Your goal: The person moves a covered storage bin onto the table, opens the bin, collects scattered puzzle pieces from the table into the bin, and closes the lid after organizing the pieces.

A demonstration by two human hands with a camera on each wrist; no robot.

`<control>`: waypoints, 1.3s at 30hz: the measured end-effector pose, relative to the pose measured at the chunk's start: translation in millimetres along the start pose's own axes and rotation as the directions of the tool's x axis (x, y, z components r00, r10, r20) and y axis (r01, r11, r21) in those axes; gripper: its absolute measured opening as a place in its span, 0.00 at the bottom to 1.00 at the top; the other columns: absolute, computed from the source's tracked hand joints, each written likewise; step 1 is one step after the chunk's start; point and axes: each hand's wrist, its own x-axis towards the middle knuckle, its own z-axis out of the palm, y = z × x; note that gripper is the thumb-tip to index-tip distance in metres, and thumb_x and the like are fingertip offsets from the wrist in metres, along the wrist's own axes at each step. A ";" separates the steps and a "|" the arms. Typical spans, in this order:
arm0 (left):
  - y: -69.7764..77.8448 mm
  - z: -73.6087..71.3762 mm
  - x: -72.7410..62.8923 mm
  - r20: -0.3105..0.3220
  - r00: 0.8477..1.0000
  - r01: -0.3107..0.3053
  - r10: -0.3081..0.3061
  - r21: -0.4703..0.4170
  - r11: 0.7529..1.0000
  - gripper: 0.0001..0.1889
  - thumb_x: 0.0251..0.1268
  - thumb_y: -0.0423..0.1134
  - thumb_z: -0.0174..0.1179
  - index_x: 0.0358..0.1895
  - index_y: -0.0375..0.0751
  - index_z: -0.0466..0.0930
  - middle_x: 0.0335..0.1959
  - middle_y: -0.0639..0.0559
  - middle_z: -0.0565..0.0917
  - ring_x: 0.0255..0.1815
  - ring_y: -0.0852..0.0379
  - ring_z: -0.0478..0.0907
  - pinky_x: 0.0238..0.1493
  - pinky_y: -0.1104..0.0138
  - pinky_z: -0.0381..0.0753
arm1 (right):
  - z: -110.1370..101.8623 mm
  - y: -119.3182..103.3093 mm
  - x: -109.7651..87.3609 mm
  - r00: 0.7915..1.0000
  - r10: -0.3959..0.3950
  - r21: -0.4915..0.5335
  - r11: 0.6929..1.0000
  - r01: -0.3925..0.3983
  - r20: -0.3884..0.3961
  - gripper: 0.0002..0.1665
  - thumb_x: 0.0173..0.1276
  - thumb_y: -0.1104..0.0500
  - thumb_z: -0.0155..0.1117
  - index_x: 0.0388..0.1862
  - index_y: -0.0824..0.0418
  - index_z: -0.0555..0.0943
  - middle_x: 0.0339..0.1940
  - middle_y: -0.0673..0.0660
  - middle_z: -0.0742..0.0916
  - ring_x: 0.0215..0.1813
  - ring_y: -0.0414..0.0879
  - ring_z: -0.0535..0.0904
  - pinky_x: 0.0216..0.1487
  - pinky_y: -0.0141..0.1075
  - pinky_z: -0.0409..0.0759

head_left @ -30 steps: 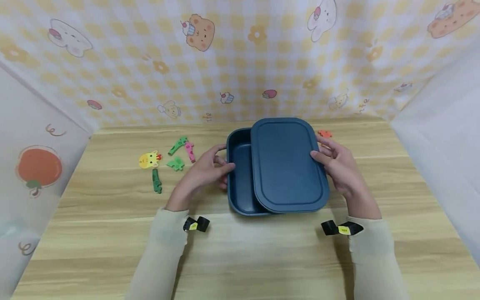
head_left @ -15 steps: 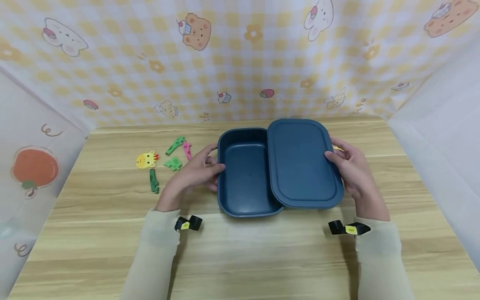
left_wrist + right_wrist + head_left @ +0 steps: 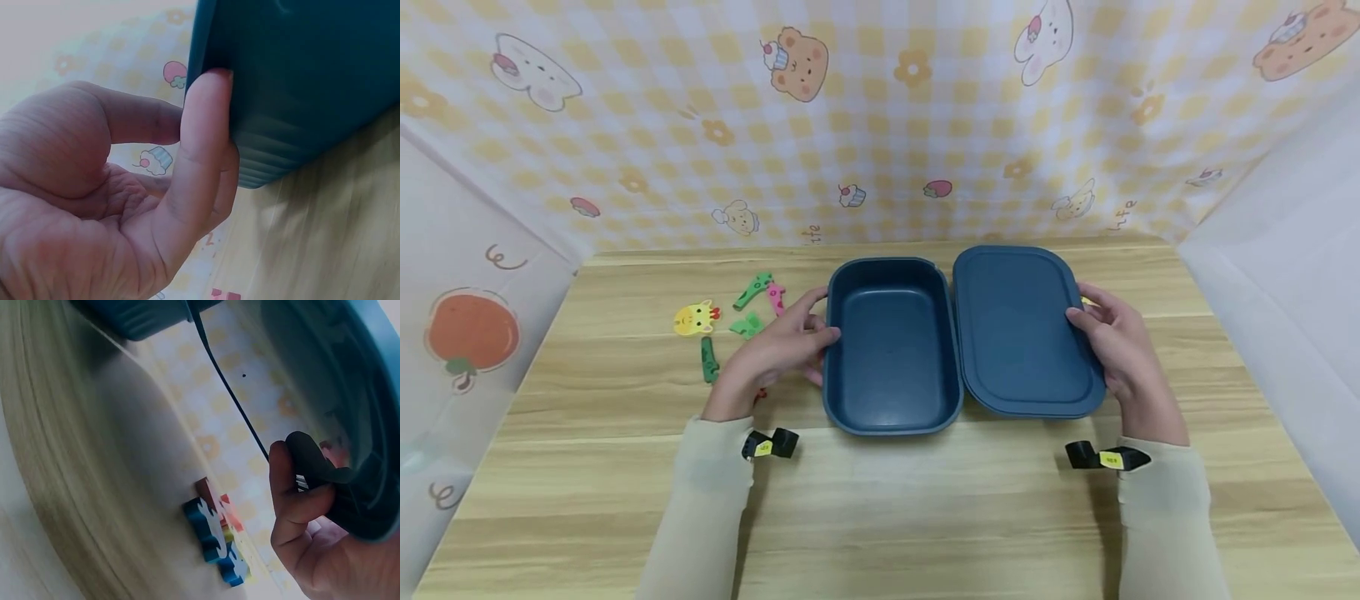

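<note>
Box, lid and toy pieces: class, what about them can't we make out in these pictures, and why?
1. Red piece, head view: mostly hidden by the left hand.
2. Yellow piece, head view: mostly hidden by the right hand and lid.
3. Box, left wrist view: cut off by the top and right edges.

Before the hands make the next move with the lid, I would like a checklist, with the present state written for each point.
1. Left hand holds the box: ok, thumb at its left rim.
2. Right hand holds the lid: ok, by its right edge.
3. Lid away from the box's opening: ok, it is to the right.
4. Table near the lid free of pieces: not ok, blue pieces lie there.
5. Box flat on the table: cannot tell.
6. All loose pieces visible from above: not ok, the lid hides some.
</note>
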 end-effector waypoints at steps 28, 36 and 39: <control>-8.9 -10.8 -11.1 -0.066 0.998 0.003 -0.002 0.011 1.000 0.40 0.83 0.39 0.56 0.88 0.56 0.45 0.52 0.36 0.75 0.36 0.52 0.82 0.31 0.58 0.91 | 46.5 17.6 -1.9 0.984 -0.125 -0.304 0.949 0.083 -0.123 0.30 0.78 0.61 0.64 0.76 0.66 0.74 0.54 0.67 0.84 0.34 0.34 0.78 0.34 0.23 0.79; -11.9 -12.2 -16.0 -0.097 0.995 -0.013 0.014 0.013 1.000 0.39 0.83 0.39 0.56 0.87 0.59 0.47 0.48 0.40 0.74 0.29 0.52 0.82 0.30 0.56 0.91 | 51.3 17.3 -4.3 0.954 -0.265 -0.553 0.820 0.147 -0.140 0.25 0.72 0.58 0.71 0.63 0.71 0.84 0.44 0.69 0.89 0.38 0.53 0.82 0.29 0.27 0.75; -12.0 -12.1 -16.7 -0.097 0.995 -0.024 0.026 0.021 0.999 0.39 0.83 0.39 0.56 0.88 0.59 0.46 0.48 0.40 0.74 0.30 0.53 0.82 0.30 0.57 0.91 | 51.5 17.1 -3.8 0.950 -0.273 -0.577 0.805 0.140 -0.151 0.24 0.72 0.57 0.72 0.61 0.70 0.86 0.45 0.69 0.90 0.39 0.55 0.84 0.29 0.27 0.76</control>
